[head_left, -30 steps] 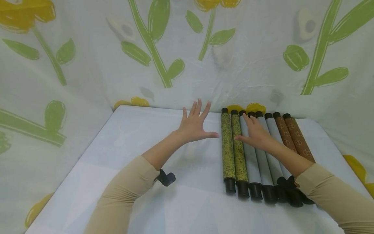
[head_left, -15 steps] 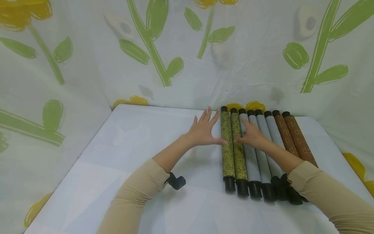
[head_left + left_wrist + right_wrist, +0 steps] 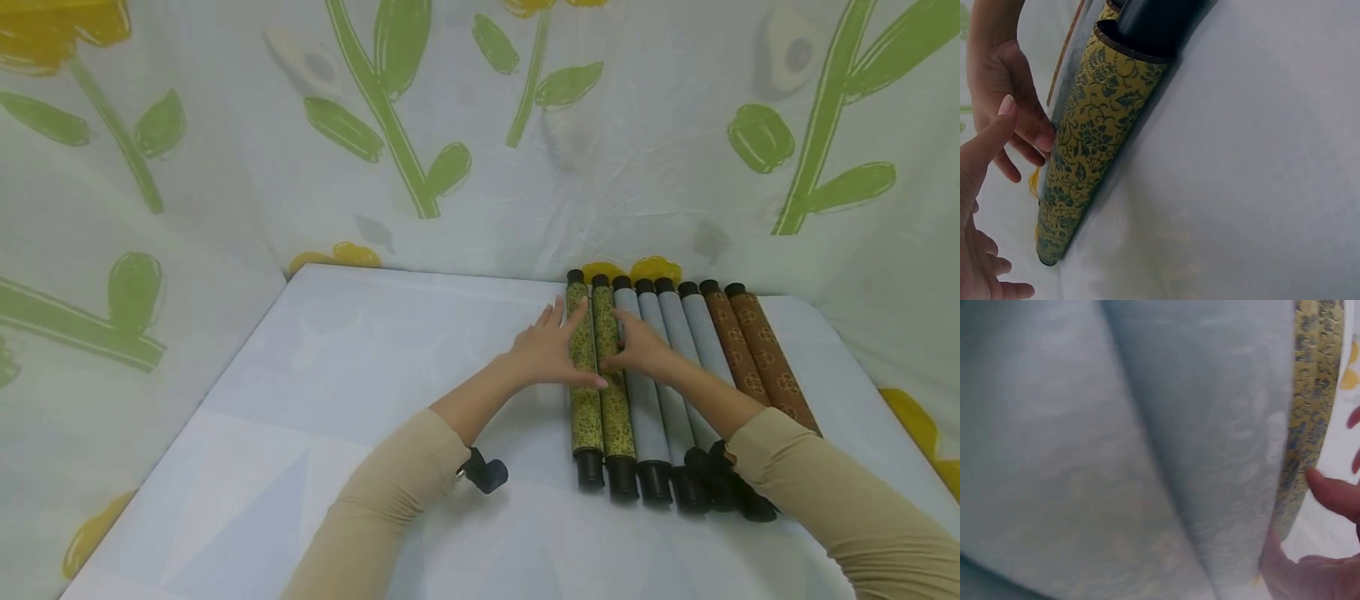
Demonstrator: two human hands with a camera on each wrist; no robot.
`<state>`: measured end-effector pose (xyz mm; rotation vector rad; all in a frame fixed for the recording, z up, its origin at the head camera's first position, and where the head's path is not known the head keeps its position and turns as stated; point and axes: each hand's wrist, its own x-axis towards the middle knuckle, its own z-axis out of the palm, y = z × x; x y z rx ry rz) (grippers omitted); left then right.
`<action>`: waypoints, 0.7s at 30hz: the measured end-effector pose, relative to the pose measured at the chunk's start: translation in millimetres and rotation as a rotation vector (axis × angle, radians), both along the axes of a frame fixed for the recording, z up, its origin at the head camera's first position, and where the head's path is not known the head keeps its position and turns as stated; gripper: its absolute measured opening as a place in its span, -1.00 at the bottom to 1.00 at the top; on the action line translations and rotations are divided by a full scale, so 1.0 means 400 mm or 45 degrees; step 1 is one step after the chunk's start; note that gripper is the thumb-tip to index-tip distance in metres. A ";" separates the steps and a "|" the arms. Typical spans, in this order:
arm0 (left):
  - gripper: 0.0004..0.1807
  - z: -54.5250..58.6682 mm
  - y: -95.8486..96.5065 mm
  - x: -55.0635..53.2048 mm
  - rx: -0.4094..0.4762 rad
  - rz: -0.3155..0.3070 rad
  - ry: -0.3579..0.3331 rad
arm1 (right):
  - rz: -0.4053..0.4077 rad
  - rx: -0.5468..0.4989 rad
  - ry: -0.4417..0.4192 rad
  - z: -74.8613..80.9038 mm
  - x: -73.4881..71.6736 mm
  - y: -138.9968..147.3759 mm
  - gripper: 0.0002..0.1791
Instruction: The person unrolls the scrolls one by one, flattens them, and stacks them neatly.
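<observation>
Two rolled scrolls in yellow-green patterned brocade lie side by side, a left one (image 3: 587,421) and a right one (image 3: 617,417), with black ends toward me. My left hand (image 3: 551,354) is spread over the left one, its thumb reaching across toward the right one. Just right of it, my right hand (image 3: 645,346) has its thumb at the right yellow-green scroll and its fingers over the first pale grey scroll (image 3: 648,417). In the left wrist view, the patterned scroll (image 3: 1094,125) shows close up, with right-hand fingers (image 3: 1038,140) at its side.
Several pale grey scrolls continue the row, then two brown scrolls (image 3: 772,358) with a flower pattern. The row lies on a white table (image 3: 360,350) near its back edge. Behind hangs a white curtain (image 3: 652,150) printed with green leaves and yellow flowers.
My left hand has moved right and a little toward me, from beside the row to over the yellow-green scrolls. The right hand has shifted only slightly, and the scrolls lie where they were.
</observation>
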<state>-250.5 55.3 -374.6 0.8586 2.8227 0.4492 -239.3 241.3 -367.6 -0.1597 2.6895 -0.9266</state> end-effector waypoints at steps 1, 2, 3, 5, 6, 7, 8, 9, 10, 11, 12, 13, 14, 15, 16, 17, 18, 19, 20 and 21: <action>0.33 -0.001 0.006 -0.002 0.008 0.006 -0.006 | 0.000 0.005 -0.010 0.002 -0.001 -0.002 0.04; 0.33 -0.001 0.010 -0.002 0.014 0.010 -0.020 | -0.003 0.003 -0.024 0.005 -0.002 -0.005 0.03; 0.33 -0.002 0.015 -0.004 0.016 0.013 -0.033 | -0.007 0.009 -0.035 0.008 -0.003 -0.007 0.03; 0.31 -0.003 0.021 -0.006 0.015 0.016 -0.056 | -0.005 0.019 -0.054 0.015 -0.009 -0.010 0.03; 0.29 -0.005 0.024 -0.007 0.010 0.018 -0.065 | 0.003 0.025 -0.059 0.017 -0.013 -0.012 0.02; 0.27 -0.007 0.027 -0.009 0.004 0.021 -0.067 | 0.008 0.023 -0.071 0.020 -0.017 -0.013 0.02; 0.25 -0.010 0.030 -0.010 0.003 0.026 -0.073 | 0.011 0.034 -0.079 0.022 -0.023 -0.014 0.02; 0.23 -0.016 0.033 -0.012 -0.005 0.036 -0.075 | 0.017 0.047 -0.085 0.024 -0.028 -0.014 0.02; 0.21 -0.021 0.036 -0.013 -0.012 0.045 -0.082 | 0.021 0.058 -0.093 0.026 -0.033 -0.016 0.02; 0.19 -0.027 0.040 -0.013 -0.021 0.052 -0.089 | 0.023 0.069 -0.100 0.028 -0.037 -0.016 0.02; 0.16 -0.034 0.043 -0.014 -0.022 0.057 -0.100 | 0.024 0.085 -0.105 0.028 -0.042 -0.017 0.01; 0.14 -0.041 0.046 -0.013 -0.019 0.062 -0.112 | 0.025 0.094 -0.109 0.029 -0.045 -0.016 0.00; 0.12 -0.047 0.048 -0.013 -0.014 0.067 -0.122 | 0.026 0.113 -0.108 0.030 -0.047 -0.016 0.00; 0.09 -0.053 0.050 -0.013 -0.007 0.068 -0.129 | 0.029 0.123 -0.110 0.030 -0.049 -0.015 -0.01; 0.07 -0.058 0.051 -0.012 0.013 0.066 -0.140 | 0.033 0.131 -0.112 0.030 -0.052 -0.014 -0.02; 0.05 -0.063 0.052 -0.012 0.040 0.064 -0.154 | 0.042 0.131 -0.115 0.029 -0.054 -0.011 -0.02; 0.02 -0.067 0.052 -0.011 0.072 0.065 -0.170 | 0.057 0.144 -0.114 0.029 -0.056 -0.010 -0.02; 0.01 -0.072 0.053 -0.011 0.102 0.067 -0.186 | 0.072 0.155 -0.112 0.029 -0.058 -0.009 -0.02; 0.00 -0.075 0.053 -0.011 0.132 0.073 -0.210 | 0.086 0.168 -0.113 0.029 -0.061 -0.009 -0.01; -0.01 -0.077 0.053 -0.011 0.165 0.076 -0.232 | 0.105 0.187 -0.110 0.029 -0.064 -0.008 -0.01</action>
